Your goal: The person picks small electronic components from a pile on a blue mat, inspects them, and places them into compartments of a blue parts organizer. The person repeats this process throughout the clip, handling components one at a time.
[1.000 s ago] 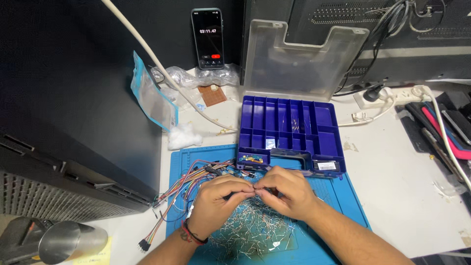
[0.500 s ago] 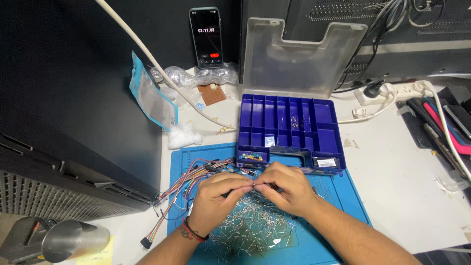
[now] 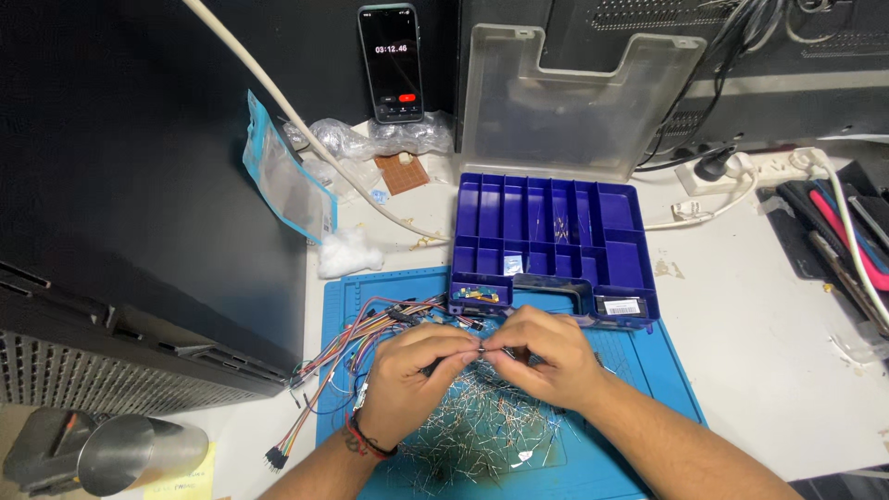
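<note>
White desktop [image 3: 759, 306], hemmed by dark equipment cases, carries a blue work mat [image 3: 648, 370] where both hands meet over a loose heap of thin metal wire leads [image 3: 482, 435]. Between the fingertips sits a single small wire component [image 3: 482, 351], held just above the heap and pinched from both ends. Left hand [image 3: 417, 370] curls palm-down, thumb and forefinger closed on the piece's left end, wrist angled in from the lower left with a red band around it. Right hand [image 3: 546, 356] mirrors it, knuckles up, fingers pressed together on the right end, forearm running off toward the lower right corner. Just left of the hands, a bundle of coloured jumper wires [image 3: 343, 361] fans across the mat's edge. Directly beyond the knuckles stands a blue compartment box [image 3: 556, 236], its clear lid [image 3: 579, 102] propped open, and a phone [image 3: 391, 60] leans upright behind.
</note>
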